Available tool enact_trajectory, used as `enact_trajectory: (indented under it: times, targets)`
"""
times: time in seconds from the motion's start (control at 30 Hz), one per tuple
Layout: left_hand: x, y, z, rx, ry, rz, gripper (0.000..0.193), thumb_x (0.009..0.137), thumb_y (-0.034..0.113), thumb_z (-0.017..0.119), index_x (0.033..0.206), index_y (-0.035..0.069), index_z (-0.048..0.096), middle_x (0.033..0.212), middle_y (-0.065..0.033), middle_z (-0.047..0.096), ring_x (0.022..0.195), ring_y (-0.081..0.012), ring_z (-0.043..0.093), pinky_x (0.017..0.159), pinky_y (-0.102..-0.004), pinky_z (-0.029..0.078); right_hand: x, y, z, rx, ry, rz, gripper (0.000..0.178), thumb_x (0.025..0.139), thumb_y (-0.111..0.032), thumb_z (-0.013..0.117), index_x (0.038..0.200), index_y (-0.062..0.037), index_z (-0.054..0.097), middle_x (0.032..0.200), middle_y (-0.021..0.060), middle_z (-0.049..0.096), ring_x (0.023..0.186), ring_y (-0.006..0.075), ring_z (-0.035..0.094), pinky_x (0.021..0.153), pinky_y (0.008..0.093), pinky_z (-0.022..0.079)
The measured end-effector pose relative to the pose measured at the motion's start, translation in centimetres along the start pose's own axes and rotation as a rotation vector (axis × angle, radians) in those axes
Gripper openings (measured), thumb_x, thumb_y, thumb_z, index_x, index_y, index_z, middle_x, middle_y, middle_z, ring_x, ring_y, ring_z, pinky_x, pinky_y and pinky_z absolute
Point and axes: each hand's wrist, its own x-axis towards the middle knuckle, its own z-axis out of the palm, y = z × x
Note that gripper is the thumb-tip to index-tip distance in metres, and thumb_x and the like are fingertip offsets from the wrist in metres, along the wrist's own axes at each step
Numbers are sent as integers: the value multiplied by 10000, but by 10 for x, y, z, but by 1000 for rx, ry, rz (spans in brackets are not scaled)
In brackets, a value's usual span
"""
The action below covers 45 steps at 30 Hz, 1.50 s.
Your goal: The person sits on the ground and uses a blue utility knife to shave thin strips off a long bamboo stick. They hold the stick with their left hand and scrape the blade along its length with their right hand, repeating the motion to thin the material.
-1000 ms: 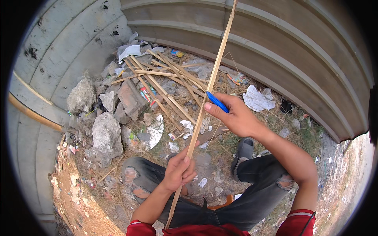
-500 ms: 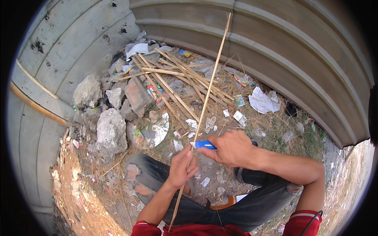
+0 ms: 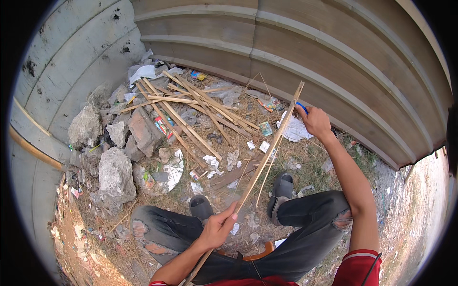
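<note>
Head view. On my feed the long pale strip [image 3: 261, 164] slants up and rightward through the middle. Left hand [image 3: 219, 229] pinches its lower part; right hand [image 3: 316, 121] curls round a blue tool [image 3: 302, 106] near the top end. Judged light, springy, splintery-edged; I'd grip the broad faces. Fibrous, flat, wood-like. Thin sliver [image 3: 265, 183] alongside. Beyond: similar strips [image 3: 171, 99], rough grey rubble [image 3: 116, 176], ribbed wall [image 3: 334, 62].
</note>
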Motion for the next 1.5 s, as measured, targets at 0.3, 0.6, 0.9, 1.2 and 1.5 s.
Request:
enact_trajectory:
  times: [0.3, 0.6, 0.9, 1.2, 1.5]
  targets:
    - [-22, -2, 4, 4, -146, -43, 502, 1081, 232, 526, 1522, 8, 442, 716, 34, 455, 658, -54, 423, 594, -241, 384, 12, 67, -3, -208, 57, 262, 678, 997, -620, 467, 926, -8, 747, 920, 262, 727, 905, 447, 710, 789, 529, 569]
    - [-15, -16, -12, -422, -127, -8, 509, 1108, 163, 448, 1584, 25, 332, 683, 60, 357, 569, -33, 342, 514, -224, 304, -26, 132, 17, 62, -9, 361, 737, 958, -663, 481, 942, 27, 738, 913, 323, 709, 1025, 502, 668, 919, 545, 501]
    - [1, 13, -19, -691, -147, -4, 516, 1126, 272, 371, 1594, 67, 300, 609, 44, 306, 432, -46, 255, 424, -207, 295, -76, -94, -65, 1148, -513, 218, 549, 940, -505, 707, 1122, 11, 660, 741, 45, 666, 485, 41, 388, 442, 258, 284]
    - [5, 13, -5, -534, -264, 74, 654, 1097, 387, 433, 1606, 31, 227, 638, 2, 446, 445, -58, 396, 442, -210, 367, -100, -146, -17, 1200, -586, 63, 380, 1009, -383, 655, 896, -21, 643, 682, -41, 480, 650, 77, 399, 565, 306, 339]
    - [-4, 2, -7, -328, -363, -27, 612, 1030, 184, 583, 1560, -1, 339, 870, -51, 589, 580, -59, 536, 521, -213, 421, -26, -67, -30, 1675, 19, 376, 325, 1034, -296, 598, 1129, 14, 615, 779, 39, 593, 519, 79, 376, 522, 275, 348]
